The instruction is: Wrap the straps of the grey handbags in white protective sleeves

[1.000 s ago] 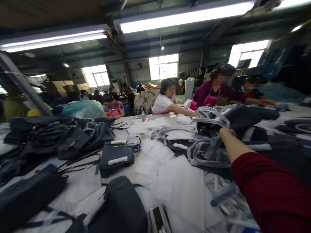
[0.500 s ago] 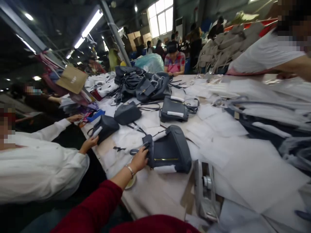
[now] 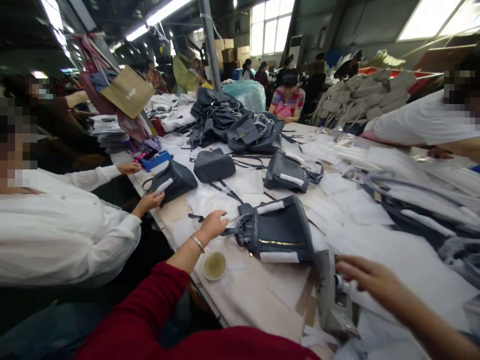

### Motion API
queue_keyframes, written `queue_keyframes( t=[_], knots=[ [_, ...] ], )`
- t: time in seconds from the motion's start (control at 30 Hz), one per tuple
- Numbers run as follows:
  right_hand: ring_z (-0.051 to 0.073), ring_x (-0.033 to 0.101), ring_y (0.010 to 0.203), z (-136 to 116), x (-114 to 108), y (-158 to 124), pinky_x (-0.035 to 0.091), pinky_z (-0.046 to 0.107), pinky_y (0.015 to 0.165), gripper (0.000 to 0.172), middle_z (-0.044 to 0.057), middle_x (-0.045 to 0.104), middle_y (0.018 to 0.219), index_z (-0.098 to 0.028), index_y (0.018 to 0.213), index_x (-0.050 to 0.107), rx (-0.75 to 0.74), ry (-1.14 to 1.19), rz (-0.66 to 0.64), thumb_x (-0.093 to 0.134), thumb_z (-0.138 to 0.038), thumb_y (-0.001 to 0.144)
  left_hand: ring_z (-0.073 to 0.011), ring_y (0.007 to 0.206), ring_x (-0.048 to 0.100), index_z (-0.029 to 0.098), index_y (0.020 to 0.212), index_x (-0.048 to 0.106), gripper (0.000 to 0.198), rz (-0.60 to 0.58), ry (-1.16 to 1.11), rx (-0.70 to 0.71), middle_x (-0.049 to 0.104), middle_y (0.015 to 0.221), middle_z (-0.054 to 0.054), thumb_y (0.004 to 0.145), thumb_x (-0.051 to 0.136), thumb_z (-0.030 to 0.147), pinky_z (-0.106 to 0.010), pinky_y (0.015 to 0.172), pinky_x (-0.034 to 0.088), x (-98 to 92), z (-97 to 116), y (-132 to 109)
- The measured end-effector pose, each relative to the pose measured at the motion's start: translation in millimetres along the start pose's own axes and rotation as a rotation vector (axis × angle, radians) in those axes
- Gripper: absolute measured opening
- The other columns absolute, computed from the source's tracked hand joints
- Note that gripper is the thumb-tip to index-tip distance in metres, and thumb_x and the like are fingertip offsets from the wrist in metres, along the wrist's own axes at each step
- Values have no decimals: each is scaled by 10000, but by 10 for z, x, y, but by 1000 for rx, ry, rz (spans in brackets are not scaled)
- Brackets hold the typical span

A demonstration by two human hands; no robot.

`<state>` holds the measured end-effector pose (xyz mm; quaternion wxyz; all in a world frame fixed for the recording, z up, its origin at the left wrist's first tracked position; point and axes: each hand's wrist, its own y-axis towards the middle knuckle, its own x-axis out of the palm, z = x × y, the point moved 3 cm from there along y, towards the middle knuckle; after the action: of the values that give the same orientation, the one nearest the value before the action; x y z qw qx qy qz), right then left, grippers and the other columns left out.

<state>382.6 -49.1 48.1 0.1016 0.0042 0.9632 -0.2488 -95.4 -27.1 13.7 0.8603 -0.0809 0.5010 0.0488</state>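
Observation:
A dark grey-blue backpack lies on the worktable, with a gold zip and white paper wrapped on its straps. My left hand, in a red sleeve with a silver bangle, hovers just left of its gathered straps. Its fingers stretch forward and grip nothing I can see. At lower right, my right hand has its fingers bent over the top of a grey metal tape dispenser; whether they pinch any tape is unclear. Below my left hand stands a round dish with yellowish contents.
A co-worker in a white shirt handles another dark bag at left. More bags and a bag heap lie farther back. White paper sheets cover the right side. Another person leans in at far right.
My left hand has let go of the backpack's strap end and drawn slightly back. My right hand has come into view at the tape dispenser. The camera view has shifted.

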Motion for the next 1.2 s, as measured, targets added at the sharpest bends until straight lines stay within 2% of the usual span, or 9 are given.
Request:
queue_keyframes(
  t=[0.13, 0.2, 0.27, 0.43, 0.57, 0.87, 1.0, 1.1, 1.2],
  knots=[
    [202, 696, 758, 721, 1617, -341, 518, 257, 540, 342, 106, 736, 992, -234, 885, 732, 266, 182, -408, 783, -487, 661, -222, 956, 662, 149, 950, 724, 297, -78, -61, -14, 742, 992, -108, 857, 549, 369, -306, 885, 488, 129, -71, 93],
    [173, 688, 745, 983, 2101, -328, 513, 241, 566, 341, 109, 725, 996, -208, 869, 701, 353, 330, -370, 774, -494, 697, -225, 857, 668, 164, 836, 721, 302, -149, -87, -25, 742, 860, -88, 769, 651, 450, -301, 812, 496, 322, -28, 109],
    [153, 678, 738, 1116, 2316, -233, 504, 224, 568, 336, 93, 715, 1008, -200, 877, 686, 335, 373, -282, 781, -476, 710, -234, 804, 666, 175, 753, 700, 301, -204, -114, -58, 724, 768, -77, 659, 744, 457, -305, 766, 489, 520, 17, 120],
    [172, 684, 688, 1114, 2408, 28, 507, 239, 531, 385, 63, 720, 879, -193, 907, 664, 428, 502, -204, 789, -493, 702, -230, 786, 652, 151, 685, 640, 140, -246, -267, -164, 674, 688, -78, 664, 707, 272, -301, 710, 472, 769, 108, 229],
    [174, 676, 639, 876, 2408, 303, 516, 243, 501, 341, 53, 726, 825, -195, 913, 646, 279, 598, -56, 787, -426, 706, -170, 665, 618, 132, 830, 623, 188, -331, -514, -163, 642, 684, -32, 702, 693, 251, -264, 606, 480, 734, 248, 337],
    [203, 676, 654, 575, 1873, 723, 505, 262, 479, 422, 61, 732, 864, -167, 961, 689, -21, 466, 65, 829, -390, 632, -132, 623, 627, 117, 900, 576, 385, -705, -972, -81, 653, 766, -64, 737, 732, 429, -251, 584, 521, 519, 501, 469],
    [284, 688, 907, 523, 1855, 719, 579, 381, 729, 486, 77, 742, 1000, -176, 1026, 697, -135, 346, 109, 809, -425, 624, -144, 647, 632, 149, 1002, 554, 425, -783, -1017, -106, 659, 830, -61, 732, 732, 426, -241, 549, 502, 493, 467, 355],
    [310, 608, 1155, 365, 1904, 679, 471, 443, 1021, 449, 66, 723, 1134, -213, 1040, 712, -240, 268, 128, 789, -414, 646, -188, 771, 667, 196, 1144, 531, 498, -838, -968, -57, 679, 960, -82, 729, 739, 376, -239, 567, 499, 403, 376, 253],
    [319, 592, 1190, 97, 1902, 668, 413, 447, 1086, 383, 71, 718, 1164, -228, 1008, 731, -376, 130, 135, 771, -403, 670, -192, 739, 672, 173, 1156, 531, 509, -848, -800, 27, 689, 921, -89, 721, 729, 347, -241, 555, 489, 272, 287, 217]
  ],
)
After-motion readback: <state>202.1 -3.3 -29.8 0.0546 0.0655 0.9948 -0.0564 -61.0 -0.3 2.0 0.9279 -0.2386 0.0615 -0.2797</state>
